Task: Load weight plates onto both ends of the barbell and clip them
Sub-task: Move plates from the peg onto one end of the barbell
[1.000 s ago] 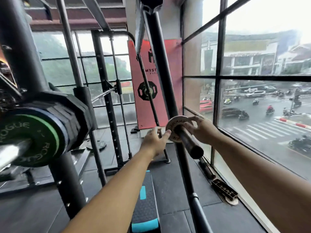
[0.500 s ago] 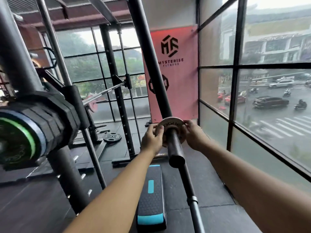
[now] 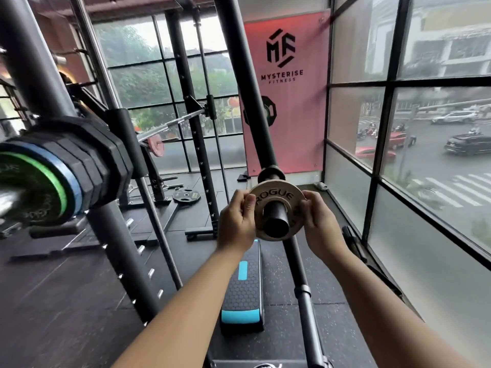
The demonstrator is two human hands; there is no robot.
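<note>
A small pale metal plate (image 3: 276,193) marked ROGUE sits on the dark end sleeve (image 3: 277,223) of a bar that points toward me. My left hand (image 3: 236,223) grips the plate's left rim with curled fingers. My right hand (image 3: 320,221) grips its right rim. A dark collar (image 3: 271,173) shows just behind the plate. At the left, a second barbell end (image 3: 6,201) carries a stack of plates (image 3: 63,171): green-ringed, blue, then several black ones.
A black rack upright (image 3: 247,83) rises behind the small plate, and a slanted post (image 3: 303,282) runs down to the floor. A black and blue step platform (image 3: 243,293) lies below my arms. A loose plate (image 3: 186,195) lies on the floor. Windows (image 3: 414,155) close the right side.
Both hands still hold the small plate. The view has swung so the sleeve end now points more squarely at me, and the plate sits closer to the collar.
</note>
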